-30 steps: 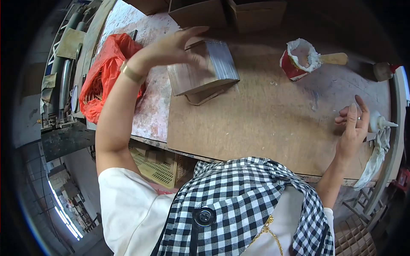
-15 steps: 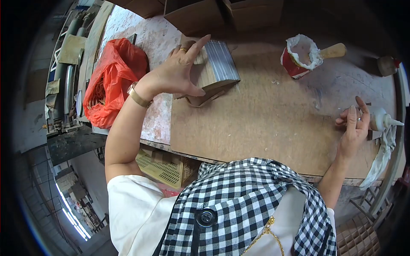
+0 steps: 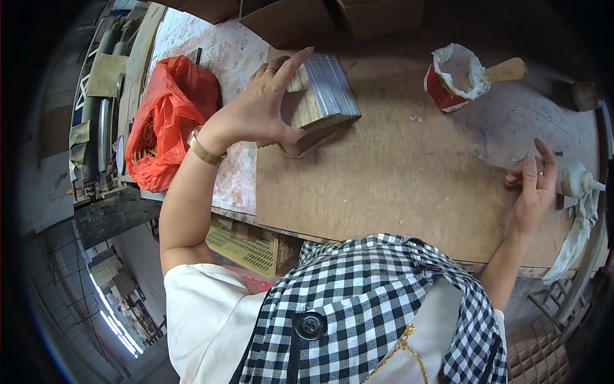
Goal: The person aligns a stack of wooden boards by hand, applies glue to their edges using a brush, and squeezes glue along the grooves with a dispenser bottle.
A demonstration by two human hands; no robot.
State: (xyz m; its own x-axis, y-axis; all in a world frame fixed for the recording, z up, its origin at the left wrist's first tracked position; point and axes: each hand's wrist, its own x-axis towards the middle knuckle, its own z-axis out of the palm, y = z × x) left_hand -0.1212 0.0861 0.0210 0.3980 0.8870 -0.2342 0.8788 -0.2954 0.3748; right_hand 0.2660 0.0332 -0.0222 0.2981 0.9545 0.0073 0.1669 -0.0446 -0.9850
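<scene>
My left hand (image 3: 265, 102) spans a stack of flat wooden pieces (image 3: 329, 86) with grey-striped edges, thumb at the near side and forefinger at the far side. Its other fingers curl over the left end and are partly hidden. To the right, my right hand (image 3: 532, 189) is raised with its fingers apart and nothing visible in them. Just beyond it, a translucent squeeze bottle (image 3: 572, 177) lies on its side, nozzle pointing right; the hand covers part of it, and whether they touch I cannot tell.
A red tub (image 3: 441, 93) of white paste, with a wooden-handled tool (image 3: 508, 70), stands at the back. A red plastic bag (image 3: 169, 115) lies left. Cardboard boxes (image 3: 291, 25) line the far side. A cloth (image 3: 571, 246) hangs right. A yellow crate (image 3: 243, 249) sits below the table edge.
The view has shifted slightly. Both hands keep nearly the same pose; the left stays around the wooden stack and the right stays beside the bottle.
</scene>
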